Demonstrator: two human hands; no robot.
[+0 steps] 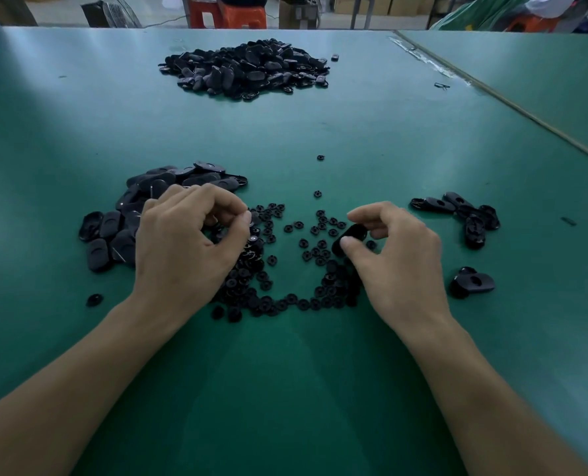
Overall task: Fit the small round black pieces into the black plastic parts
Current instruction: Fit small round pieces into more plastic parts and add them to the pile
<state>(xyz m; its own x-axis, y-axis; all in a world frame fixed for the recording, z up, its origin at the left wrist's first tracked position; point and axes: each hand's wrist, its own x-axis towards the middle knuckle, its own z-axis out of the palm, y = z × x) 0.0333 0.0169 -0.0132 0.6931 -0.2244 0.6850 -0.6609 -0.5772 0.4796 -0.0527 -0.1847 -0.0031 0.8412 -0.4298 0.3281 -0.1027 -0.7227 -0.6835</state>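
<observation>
We look down on a green bench [285,389], with two bare forearms reaching in from the bottom edge.

The right hand [399,255] holds one black oval part [351,237], clamped between the thumb and curled fingers. The part is tilted, just above the round pieces [285,269]. The left hand [189,235] has its fingers curled, with thumb and forefinger tips together. We cannot tell whether a piece is pinched between them.

The round pieces lie scattered between and under both hands, thickest near the wrists. Two strays [317,194] sit farther out, and a lone piece [94,299] lies off to the left.

A pile [155,201] of oval parts lies just beyond and left of the left hand, which partly hides it. A small cluster [464,214] of parts sits to the right of the right hand. A pair [474,283] lies nearer us on that side. A big heap [248,68] of parts sits well apart, at the far end of the bench.

The surface is matte and evenly green, brighter at the far end. A second bench [543,80] joins it on the right along a taped seam. Beyond the benches we make out red stools [227,15], a floor fan [121,12] and cardboard boxes [364,5].
</observation>
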